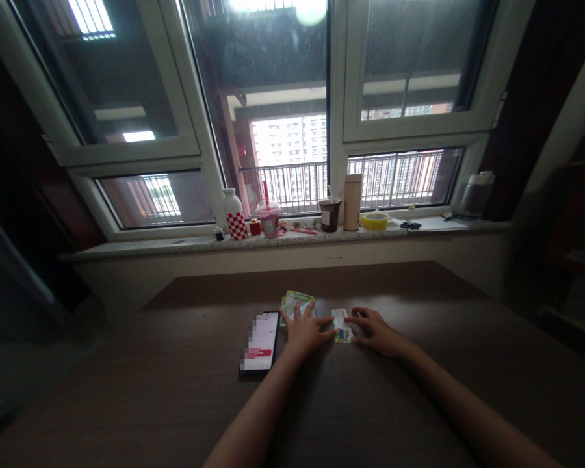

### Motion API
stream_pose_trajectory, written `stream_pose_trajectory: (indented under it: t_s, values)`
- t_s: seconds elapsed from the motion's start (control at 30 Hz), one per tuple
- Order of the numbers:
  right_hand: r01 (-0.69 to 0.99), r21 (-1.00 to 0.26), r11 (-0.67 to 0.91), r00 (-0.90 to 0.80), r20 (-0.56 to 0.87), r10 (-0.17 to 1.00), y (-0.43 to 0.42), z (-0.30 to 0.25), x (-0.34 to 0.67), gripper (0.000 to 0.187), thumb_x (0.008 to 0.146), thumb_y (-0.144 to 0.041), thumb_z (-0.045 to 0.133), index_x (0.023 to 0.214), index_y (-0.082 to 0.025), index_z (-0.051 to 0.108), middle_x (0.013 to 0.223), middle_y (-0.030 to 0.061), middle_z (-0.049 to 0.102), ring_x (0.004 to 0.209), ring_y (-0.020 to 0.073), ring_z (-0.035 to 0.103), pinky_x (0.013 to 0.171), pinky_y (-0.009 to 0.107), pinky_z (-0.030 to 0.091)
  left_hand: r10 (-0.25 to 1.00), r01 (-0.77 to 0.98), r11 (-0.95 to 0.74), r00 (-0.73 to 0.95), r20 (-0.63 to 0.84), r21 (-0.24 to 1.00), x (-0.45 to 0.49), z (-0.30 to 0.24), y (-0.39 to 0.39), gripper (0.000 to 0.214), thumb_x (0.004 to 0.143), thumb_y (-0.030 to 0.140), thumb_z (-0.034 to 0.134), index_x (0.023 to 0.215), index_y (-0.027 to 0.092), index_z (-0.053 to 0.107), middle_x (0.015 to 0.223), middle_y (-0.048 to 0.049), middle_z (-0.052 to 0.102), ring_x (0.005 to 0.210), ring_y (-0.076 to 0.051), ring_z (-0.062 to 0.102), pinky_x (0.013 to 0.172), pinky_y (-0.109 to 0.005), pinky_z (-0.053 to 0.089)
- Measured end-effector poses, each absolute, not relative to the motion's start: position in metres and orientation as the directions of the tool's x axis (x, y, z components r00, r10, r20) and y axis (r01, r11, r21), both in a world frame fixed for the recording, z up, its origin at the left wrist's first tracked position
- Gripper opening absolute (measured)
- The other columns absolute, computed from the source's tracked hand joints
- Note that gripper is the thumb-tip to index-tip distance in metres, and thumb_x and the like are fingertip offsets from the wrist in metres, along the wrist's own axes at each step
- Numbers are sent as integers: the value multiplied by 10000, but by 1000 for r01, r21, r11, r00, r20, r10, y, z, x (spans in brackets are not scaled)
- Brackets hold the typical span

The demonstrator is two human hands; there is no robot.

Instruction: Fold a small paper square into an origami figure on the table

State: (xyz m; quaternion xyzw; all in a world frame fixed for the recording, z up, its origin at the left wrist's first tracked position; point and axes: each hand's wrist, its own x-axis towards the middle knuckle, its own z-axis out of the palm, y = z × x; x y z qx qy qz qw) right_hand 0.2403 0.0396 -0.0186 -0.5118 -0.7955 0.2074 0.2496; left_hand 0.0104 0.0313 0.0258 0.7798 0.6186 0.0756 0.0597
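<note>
On the dark brown table lies a small printed card, flat between my two hands. My left hand is spread with its fingers apart, partly over some green-edged cards; its thumb reaches the left edge of the small card. From the other side my right hand rests with fingers apart, its fingertips at the card's right edge. A phone with a lit screen lies just left of my left hand. How many green-edged cards lie under my fingers is hidden.
The brown table ends below a stone windowsill. Along the sill stand a red-checked bottle, a pink drink cup, a dark drink cup, a tan cylinder, yellow tape and scissors.
</note>
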Motion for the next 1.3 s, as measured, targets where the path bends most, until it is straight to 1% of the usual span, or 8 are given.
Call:
stream_pose_trajectory:
  t_s: [0.27, 0.43, 0.67, 0.73, 0.87, 0.97, 1.13, 1.3]
  values:
    - [703, -585, 405, -361, 197, 912, 38, -18, 242, 530, 721, -404, 720, 1229, -285, 630, 1394, 113, 451, 1298, 290, 403, 1103, 442, 314, 966, 949, -254, 242, 87, 185, 10, 22, 29, 472, 799, 735, 421, 1225, 569, 538, 1555, 60, 297, 1441, -402, 103, 1020, -755, -102]
    - [711, -582, 395, -349, 195, 917, 40, -21, 241, 504, 725, -404, 717, 1209, -283, 644, 1391, 114, 452, 1300, 293, 399, 1103, 450, 310, 959, 944, -278, 262, 110, 179, 11, 22, 28, 458, 815, 720, 415, 1219, 556, 554, 1557, 44, 292, 1440, -401, 99, 999, -778, -100]
    - [681, -622, 386, -321, 220, 921, 40, -22, 241, 504, 693, -398, 741, 1179, -287, 666, 1365, 106, 494, 1285, 300, 421, 1098, 459, 317, 962, 946, -268, 254, 99, 182, 12, 22, 27, 582, 730, 801, 450, 1236, 535, 554, 1565, 38, 272, 1432, -442, 79, 1006, -773, -103]
    - [655, -650, 385, -310, 234, 922, 41, -23, 242, 466, 699, -397, 737, 1148, -282, 686, 1334, 100, 526, 1260, 293, 451, 1090, 453, 331, 962, 946, -266, 250, 107, 186, 12, 21, 27, 573, 732, 799, 447, 1233, 542, 552, 1562, 38, 281, 1436, -433, 77, 1007, -770, -107]
    - [627, -681, 379, -251, 284, 925, 45, -26, 242, 272, 795, -415, 639, 1000, -276, 751, 1239, 83, 604, 1190, 268, 515, 1066, 440, 359, 966, 944, -255, 238, 104, 207, 12, 21, 26, 569, 734, 794, 445, 1233, 542, 552, 1563, 36, 283, 1444, -412, 73, 1027, -745, -112]
    - [646, -659, 387, -248, 298, 922, 45, -27, 241, 254, 821, -425, 610, 952, -276, 768, 1202, 87, 629, 1166, 268, 525, 1049, 434, 369, 966, 945, -254, 239, 98, 206, 12, 20, 25, 578, 738, 797, 429, 1245, 542, 540, 1567, 43, 273, 1445, -418, 65, 1033, -740, -108]
    - [671, -618, 409, -279, 301, 912, 43, -25, 240, 225, 838, -379, 604, 976, -298, 762, 1221, 88, 612, 1169, 268, 510, 1048, 428, 366, 965, 948, -258, 244, 98, 184, 12, 20, 25, 564, 746, 805, 405, 1252, 576, 506, 1570, 37, 263, 1449, -406, 74, 1006, -762, -119]
    - [712, -576, 401, -261, 314, 913, 47, -24, 237, 225, 853, -365, 589, 1005, -324, 750, 1206, 69, 615, 1146, 259, 513, 1041, 418, 377, 971, 954, -238, 230, 65, 184, 12, 22, 24, 596, 742, 803, 406, 1269, 546, 512, 1574, 45, 253, 1443, -428, 66, 1022, -751, -116]
